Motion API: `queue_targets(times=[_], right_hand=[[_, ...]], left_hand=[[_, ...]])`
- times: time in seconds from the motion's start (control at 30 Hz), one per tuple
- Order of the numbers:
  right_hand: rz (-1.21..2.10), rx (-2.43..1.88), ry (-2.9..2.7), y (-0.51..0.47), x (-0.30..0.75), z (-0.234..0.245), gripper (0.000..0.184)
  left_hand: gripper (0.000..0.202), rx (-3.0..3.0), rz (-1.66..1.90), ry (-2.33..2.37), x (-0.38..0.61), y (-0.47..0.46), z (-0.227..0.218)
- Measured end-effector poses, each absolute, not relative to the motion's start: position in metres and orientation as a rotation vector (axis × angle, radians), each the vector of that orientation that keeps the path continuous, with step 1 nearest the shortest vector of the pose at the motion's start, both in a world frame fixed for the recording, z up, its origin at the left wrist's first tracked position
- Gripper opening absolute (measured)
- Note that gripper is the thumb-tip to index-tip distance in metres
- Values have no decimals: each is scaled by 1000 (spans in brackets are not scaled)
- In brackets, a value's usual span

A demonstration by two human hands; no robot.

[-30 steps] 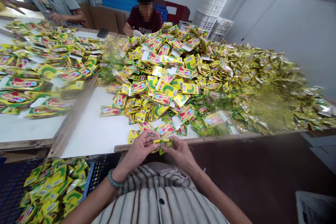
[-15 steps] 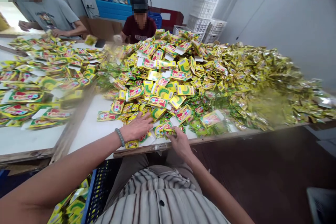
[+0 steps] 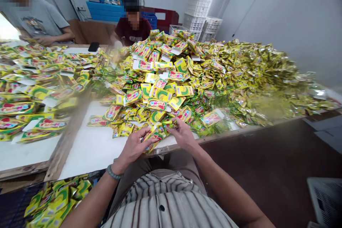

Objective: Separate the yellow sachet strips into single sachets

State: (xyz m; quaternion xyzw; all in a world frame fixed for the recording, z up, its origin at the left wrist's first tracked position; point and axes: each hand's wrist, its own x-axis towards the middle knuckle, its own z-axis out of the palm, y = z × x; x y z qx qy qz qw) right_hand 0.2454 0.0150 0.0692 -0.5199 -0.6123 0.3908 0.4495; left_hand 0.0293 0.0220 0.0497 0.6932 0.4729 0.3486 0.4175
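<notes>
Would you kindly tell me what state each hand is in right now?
Left hand: closed, holding a printed carton.
Right hand: closed, apparently pinching a small green packet.

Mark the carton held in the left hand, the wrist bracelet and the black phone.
Carton (image 3: 158, 135): head view, printed face.
Bracelet (image 3: 114, 174): head view, middle of its band.
Black phone (image 3: 93, 47): head view, dark upper surface.

Wht crates (image 3: 199, 3), blk phone (image 3: 93, 47)

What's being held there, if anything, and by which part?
Left hand holds a yellow carton by its left side; right hand pinches a green packet, spot unclear.
</notes>
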Motion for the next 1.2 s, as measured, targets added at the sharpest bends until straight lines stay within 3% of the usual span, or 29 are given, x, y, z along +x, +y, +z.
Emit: queue_targets(times=[0.23,0.37,0.47,0.63,0.87,0.97,1.07,1.2], right_hand=[[976,-1287,-1987,19,248,76,7],[825,-1449,-1918,14,228,67,17],[671,-1516,-1887,5,222,64,12],[968,-1243,-2048,-7,233,73,7],[732,-1499,-1766,-8,226,61,10],[837,-1381,-1920,-12,225,60,3],[1052,-1301,-1851,-15,228,61,15],[944,-1314,-1904,-23,224,62,28]], left_hand=[[37,1201,857,1040,41,-4,46],[39,1132,864,1043,42,-7,42],[41,1019,888,1016,42,-10,36],[44,929,887,972,42,-17,28],[45,916,914,937,40,-18,29],[45,874,860,906,38,-19,30],[47,853,857,934,37,-21,31],[48,853,870,981,39,-21,31]])
